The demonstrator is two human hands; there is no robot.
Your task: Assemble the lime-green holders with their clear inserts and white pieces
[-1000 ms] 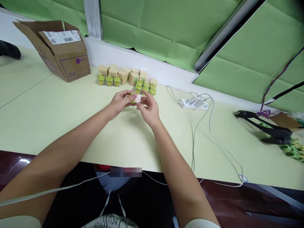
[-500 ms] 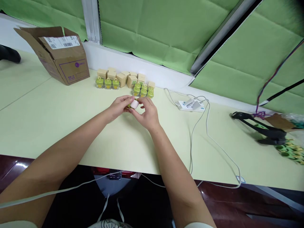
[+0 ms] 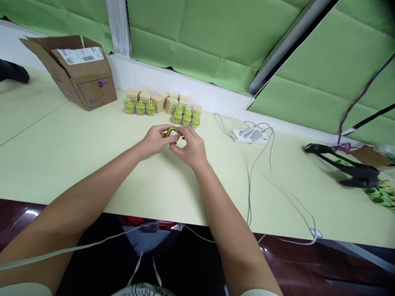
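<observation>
Over the middle of the pale table, my left hand is closed round a small rounded green-and-white piece. Its green rim and white face show between my fingers; I cannot make out its exact kind. My right hand pinches the same piece from the right, thumb and fingers curled at its edge. Just beyond my hands stand several small clear jars with green looped lids and yellow contents. Another short row of these jars is further left.
Small tan cardboard boxes line the wall behind the jars. An open carton stands at the back left. A white power strip with trailing cables lies to the right. Further right are a black stand and green moulded pieces.
The piece has turned between my fingers, so more green rim and less white face shows. My left thumb has moved across its front.
</observation>
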